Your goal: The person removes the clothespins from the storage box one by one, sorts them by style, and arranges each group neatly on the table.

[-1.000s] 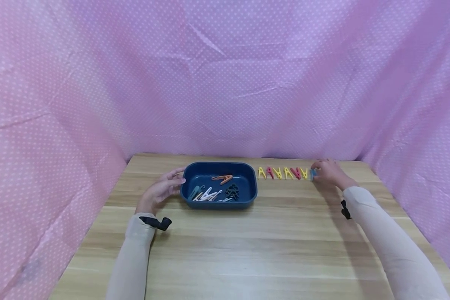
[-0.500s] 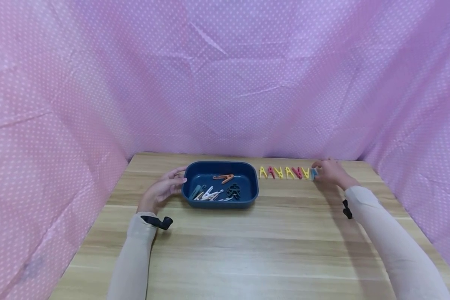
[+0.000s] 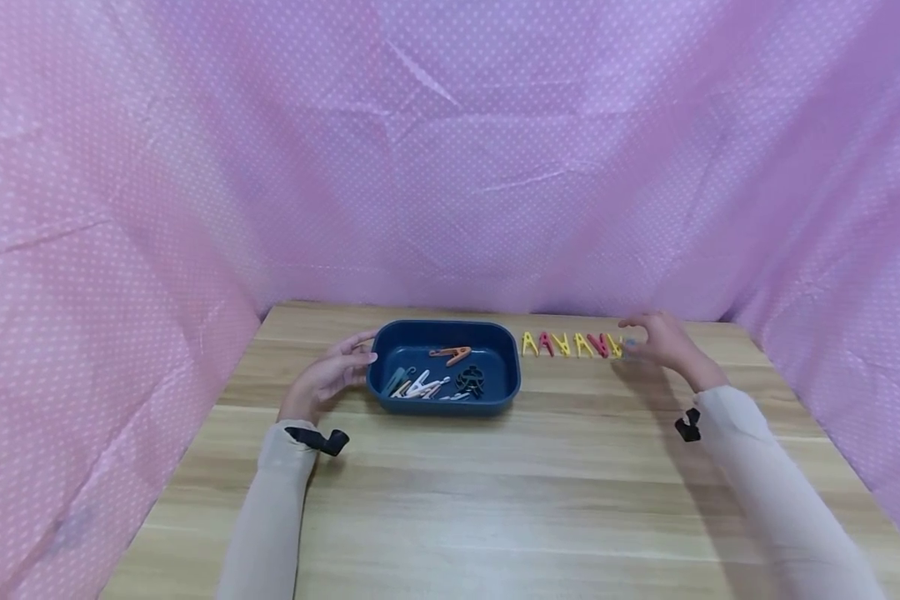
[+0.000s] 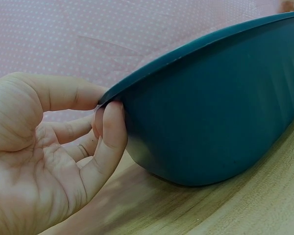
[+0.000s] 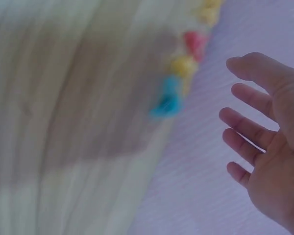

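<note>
The table (image 3: pixel 495 483) bore a tray (image 3: pixel 442 409) the left hand (image 3: pixel 324 382) pinched, likely steadying it; the empty right hand (image 3: pixel 665 342) hovered by a clip (image 5: pixel 167 100).

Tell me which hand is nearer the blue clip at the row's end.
Right: the right hand is just beside the blue clip; the left hand is farther off, pinching the tray by its left rim.

R wrist view: bright-blue plastic clothespin (image 5: pixel 168 98), yellow plastic peg (image 5: pixel 183 66) & red plastic peg (image 5: pixel 195 45) v. blurred, shapes unclear; bare right hand (image 5: pixel 281 152) cut by edge. L wrist view: deep-blue oblong plastic tub (image 4: pixel 206 103) cut at R edge, contents hidden. Head view: dark plastic clips (image 3: pixel 470 381) too small to count, beige cloth sleeves (image 3: pixel 264 508) cut at btm
</note>
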Demonstrator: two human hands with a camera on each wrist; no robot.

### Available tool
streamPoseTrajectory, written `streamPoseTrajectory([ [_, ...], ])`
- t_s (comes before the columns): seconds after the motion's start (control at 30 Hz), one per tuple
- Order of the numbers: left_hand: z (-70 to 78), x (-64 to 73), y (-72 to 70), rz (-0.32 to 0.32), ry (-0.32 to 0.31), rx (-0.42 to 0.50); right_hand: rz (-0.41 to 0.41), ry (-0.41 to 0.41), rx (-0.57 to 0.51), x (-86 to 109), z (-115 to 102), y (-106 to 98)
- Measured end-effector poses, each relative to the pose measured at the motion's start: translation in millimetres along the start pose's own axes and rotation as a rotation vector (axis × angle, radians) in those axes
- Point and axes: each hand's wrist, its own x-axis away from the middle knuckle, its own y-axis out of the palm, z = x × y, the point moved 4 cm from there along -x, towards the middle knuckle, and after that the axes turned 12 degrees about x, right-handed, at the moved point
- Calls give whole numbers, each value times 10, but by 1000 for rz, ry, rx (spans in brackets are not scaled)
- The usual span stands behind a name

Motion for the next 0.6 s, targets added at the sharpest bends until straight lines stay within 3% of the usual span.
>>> streamPoseTrajectory([
  [0.23, -19, -24, -25, 4, 7, 12, 100, -31, -65, -79, -618, -204],
  [0.43, -16, -25, 2, -5, 14, 37, 176, -168, -147, -151, -1188, -251],
  [0.6, -15, -37, 15, -9, 14, 39, 155, -224, -198, -199, -1559, -193],
])
